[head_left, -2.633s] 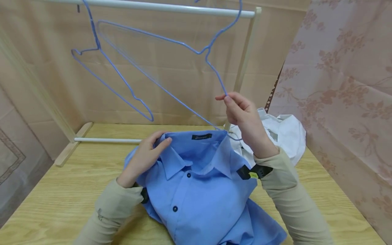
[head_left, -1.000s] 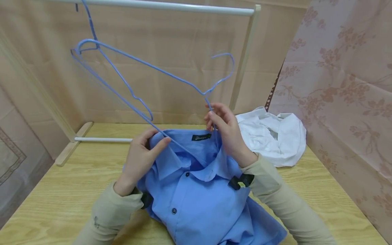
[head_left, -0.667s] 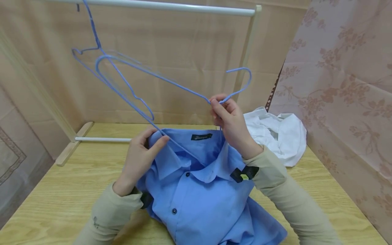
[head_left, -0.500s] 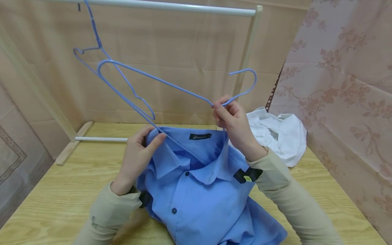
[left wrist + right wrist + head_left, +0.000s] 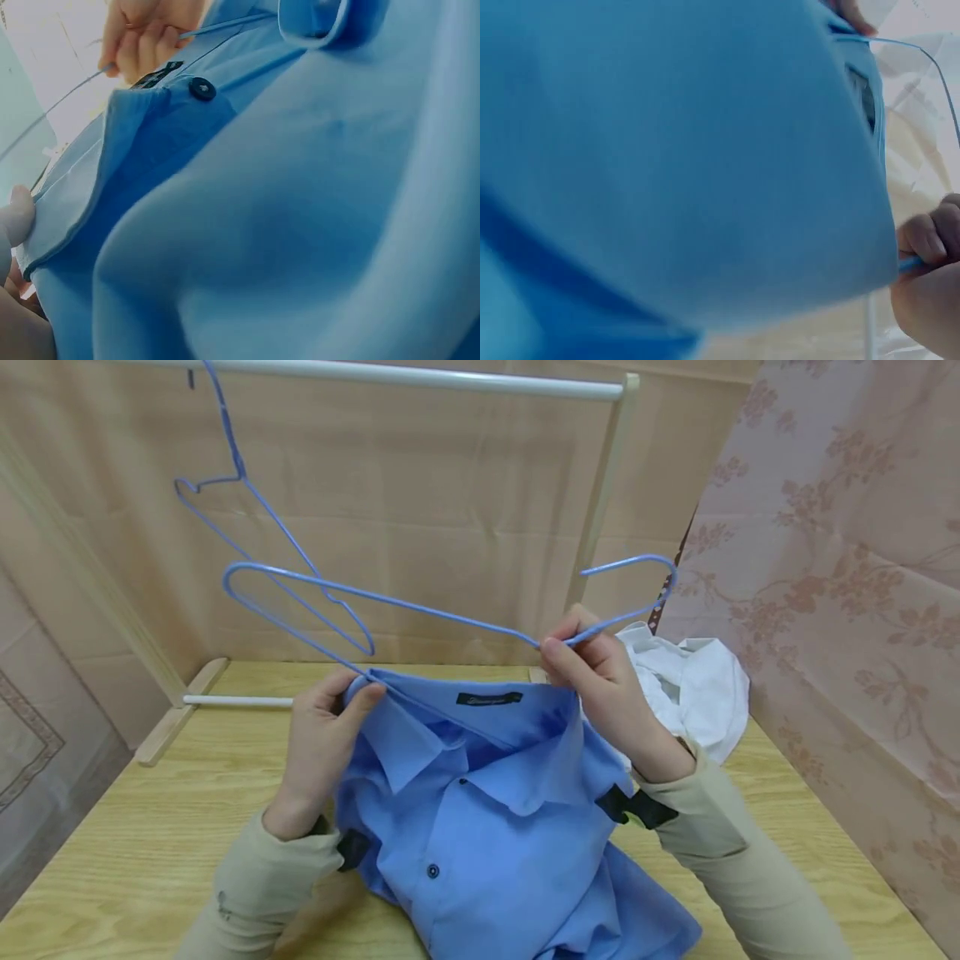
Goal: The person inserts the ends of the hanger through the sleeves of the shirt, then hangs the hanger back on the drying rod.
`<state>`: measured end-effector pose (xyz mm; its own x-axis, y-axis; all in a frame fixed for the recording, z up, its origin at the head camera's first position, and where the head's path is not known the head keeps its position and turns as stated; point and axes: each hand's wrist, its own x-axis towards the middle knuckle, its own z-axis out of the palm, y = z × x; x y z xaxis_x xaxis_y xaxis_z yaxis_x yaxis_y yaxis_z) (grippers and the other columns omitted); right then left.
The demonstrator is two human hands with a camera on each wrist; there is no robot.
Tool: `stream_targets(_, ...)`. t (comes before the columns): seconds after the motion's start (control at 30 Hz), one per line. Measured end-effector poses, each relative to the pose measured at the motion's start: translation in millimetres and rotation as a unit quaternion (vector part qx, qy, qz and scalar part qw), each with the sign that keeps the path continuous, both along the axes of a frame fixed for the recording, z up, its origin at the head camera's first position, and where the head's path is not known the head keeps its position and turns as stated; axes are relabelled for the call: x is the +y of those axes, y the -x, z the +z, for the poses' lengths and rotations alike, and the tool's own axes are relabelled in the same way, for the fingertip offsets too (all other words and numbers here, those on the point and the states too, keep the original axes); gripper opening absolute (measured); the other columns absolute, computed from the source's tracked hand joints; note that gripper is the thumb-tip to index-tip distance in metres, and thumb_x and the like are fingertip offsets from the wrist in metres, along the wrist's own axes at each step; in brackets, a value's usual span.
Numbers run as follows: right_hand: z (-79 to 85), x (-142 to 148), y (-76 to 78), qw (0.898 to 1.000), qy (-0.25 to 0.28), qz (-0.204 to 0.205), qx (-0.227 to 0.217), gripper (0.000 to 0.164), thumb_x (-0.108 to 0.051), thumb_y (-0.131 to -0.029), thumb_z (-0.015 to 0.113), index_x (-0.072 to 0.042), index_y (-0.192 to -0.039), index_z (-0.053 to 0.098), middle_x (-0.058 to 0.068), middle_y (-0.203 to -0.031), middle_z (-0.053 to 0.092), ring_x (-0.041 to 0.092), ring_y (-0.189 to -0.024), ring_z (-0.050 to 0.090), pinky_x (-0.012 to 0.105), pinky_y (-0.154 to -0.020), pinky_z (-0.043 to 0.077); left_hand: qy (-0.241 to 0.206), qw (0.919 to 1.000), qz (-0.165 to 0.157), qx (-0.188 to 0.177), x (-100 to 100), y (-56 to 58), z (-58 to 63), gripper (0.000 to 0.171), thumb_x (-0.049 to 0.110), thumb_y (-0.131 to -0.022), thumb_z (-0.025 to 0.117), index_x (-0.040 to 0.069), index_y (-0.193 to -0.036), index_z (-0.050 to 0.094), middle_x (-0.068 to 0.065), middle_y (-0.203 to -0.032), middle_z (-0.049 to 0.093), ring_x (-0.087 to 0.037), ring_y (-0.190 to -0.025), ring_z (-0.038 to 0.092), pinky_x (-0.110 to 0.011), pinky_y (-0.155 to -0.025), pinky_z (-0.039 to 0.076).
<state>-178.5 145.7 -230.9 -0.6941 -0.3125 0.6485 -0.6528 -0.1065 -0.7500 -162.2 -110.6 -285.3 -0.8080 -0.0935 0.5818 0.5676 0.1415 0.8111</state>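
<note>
A blue button-up shirt (image 5: 510, 852) lies on the table with its collar raised and spread. My left hand (image 5: 322, 743) pinches the collar's left side, its thumb over the front and the hanger's lower wire passing at the thumb. My right hand (image 5: 607, 693) grips a blue wire hanger (image 5: 390, 602) near the base of its hook, just above the collar's right side. The hanger's right end is inside the shirt, hidden by cloth; its left end sticks out above the collar. Shirt cloth (image 5: 285, 210) fills most of the left wrist view, and shirt cloth (image 5: 690, 165) most of the right.
A white rail (image 5: 420, 377) crosses the top, carried by a wooden-framed rack. From it hangs another blue hanger (image 5: 277, 518). A crumpled white garment (image 5: 697, 693) lies behind my right hand. Floral curtain (image 5: 840, 610) borders the table (image 5: 150, 843) on the right.
The right hand has taken the hanger off the rail, shifted its grip to the hook's base and lowered it, one end going into the collar. The left hand has moved slightly left, spreading the collar.
</note>
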Motion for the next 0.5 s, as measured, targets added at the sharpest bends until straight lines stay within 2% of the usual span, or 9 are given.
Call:
stream_targets(0.13,1.5,-6.9,-2.1,0.993,0.081,0.017,0.079,0.012,-0.010,-0.092,0.051,-0.011,-0.080,0.051,0.000,-0.060,0.037,0.015,-0.053,0.032,0.027,-0.049,0.024,-0.003,0.9999,-0.009,-0.012,1.5,-2.2,1.3,0.008,0.007,-0.083,0.063,0.012,-0.078,0.062,0.006,-0.064,0.048,-0.007,-0.056,0.041,-0.022,-0.048,0.032)
stream_targets(0.23,-1.7,-13.2,1.4,0.984,0.129,0.022,0.119,0.013,-0.017,-0.091,0.055,-0.009,-0.081,0.052,0.001,-0.060,0.039,0.016,-0.053,0.033,0.025,-0.049,0.026,-0.007,0.9986,-0.052,-0.003,1.4,-2.5,1.9,0.006,0.006,-0.083,0.064,0.007,-0.088,0.064,0.007,-0.078,0.059,-0.007,-0.066,0.050,-0.018,-0.056,0.039)
stream_targets(0.3,-6.4,-15.9,4.4,0.983,0.134,0.019,0.123,0.014,-0.019,-0.091,0.055,-0.010,-0.081,0.052,0.000,-0.061,0.041,0.016,-0.053,0.034,0.025,-0.049,0.027,-0.015,0.9955,-0.094,0.006,0.3,-2.5,2.1,0.015,0.003,-0.083,0.063,0.006,-0.098,0.064,0.006,-0.090,0.063,-0.007,-0.077,0.055,-0.017,-0.065,0.044)
stream_targets(0.4,-15.5,-15.8,7.6,0.989,0.106,0.005,0.102,0.012,-0.021,-0.092,0.053,-0.015,-0.082,0.052,-0.003,-0.063,0.044,0.016,-0.054,0.036,0.026,-0.048,0.028,-0.031,0.9883,-0.148,0.023,-2.3,-2.2,2.6,0.024,-0.003,-0.083,0.060,0.001,-0.107,0.062,0.004,-0.102,0.064,-0.008,-0.090,0.058,-0.017,-0.076,0.046)
stream_targets(0.5,-22.3,-13.5,8.5,0.994,0.090,-0.004,0.061,0.011,-0.019,-0.093,0.051,-0.016,-0.083,0.051,-0.003,-0.063,0.044,0.014,-0.054,0.036,0.027,-0.048,0.027,-0.039,0.9885,-0.140,0.041,-5.3,-3.5,3.7,0.023,-0.004,-0.082,0.061,0.002,-0.104,0.063,0.004,-0.098,0.066,-0.006,-0.087,0.060,-0.016,-0.074,0.047)
